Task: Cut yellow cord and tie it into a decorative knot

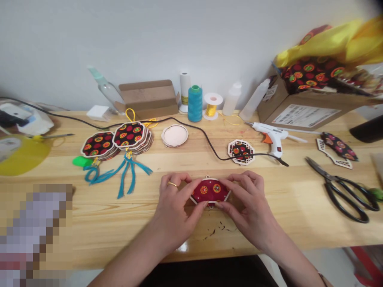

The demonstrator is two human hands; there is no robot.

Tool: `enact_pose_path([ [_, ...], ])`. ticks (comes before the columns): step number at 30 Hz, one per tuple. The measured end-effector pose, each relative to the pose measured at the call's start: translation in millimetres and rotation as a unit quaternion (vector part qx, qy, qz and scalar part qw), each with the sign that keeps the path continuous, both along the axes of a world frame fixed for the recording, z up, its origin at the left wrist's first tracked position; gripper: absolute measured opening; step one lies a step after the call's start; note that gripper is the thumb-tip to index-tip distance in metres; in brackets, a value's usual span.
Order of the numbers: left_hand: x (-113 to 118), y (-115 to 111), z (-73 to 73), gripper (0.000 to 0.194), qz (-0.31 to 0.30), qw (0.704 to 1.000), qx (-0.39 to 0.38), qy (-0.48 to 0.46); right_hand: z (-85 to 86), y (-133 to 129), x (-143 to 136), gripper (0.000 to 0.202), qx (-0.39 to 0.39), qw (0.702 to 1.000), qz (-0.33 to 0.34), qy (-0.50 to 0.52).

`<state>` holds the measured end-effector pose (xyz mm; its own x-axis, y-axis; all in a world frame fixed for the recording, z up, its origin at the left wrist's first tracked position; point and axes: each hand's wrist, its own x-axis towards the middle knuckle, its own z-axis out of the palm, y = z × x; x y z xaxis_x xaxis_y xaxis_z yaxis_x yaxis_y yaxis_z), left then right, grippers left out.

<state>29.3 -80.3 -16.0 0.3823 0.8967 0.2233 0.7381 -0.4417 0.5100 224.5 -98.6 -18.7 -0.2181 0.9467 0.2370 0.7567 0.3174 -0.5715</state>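
Red patterned piece (210, 191) between left hand (181, 203), right hand (247, 203).

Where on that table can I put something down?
The pale wooden table has bare room between the right hand and the black-handled metal scissors. There's another bare patch between the blue thread tassels and the left forearm. It's crowded at the back, where the teal thread cone and white spool of gold thread stand close together.

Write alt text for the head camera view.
Left hand and right hand hold a small red patterned fabric piece with pale edging above a wooden table. Beyond lie fabric ornaments, thread spools, a white glue gun and black-handled scissors.
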Motion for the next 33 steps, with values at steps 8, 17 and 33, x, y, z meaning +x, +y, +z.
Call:
enact_pose_path([
  [8, 0.4, 0.2, -2.0, 0.037, 0.001, 1.0, 0.002, 0.0, -0.5, 0.3, 0.4, 0.034, 0.0, 1.0, 0.001, 0.001],
  [17, 1.0, 0.0, -2.1, 0.037, 0.003, 1.0, -0.002, 0.01, -0.9, 0.3, -0.7, 0.035, 0.006, 1.0, -0.002, -0.01],
  [33, 1.0, -0.4, -5.0, 0.039, 0.004, 1.0, 0.003, 0.015, -3.6, 0.2, -0.1, 0.036, 0.007, 0.999, -0.015, -0.032],
])
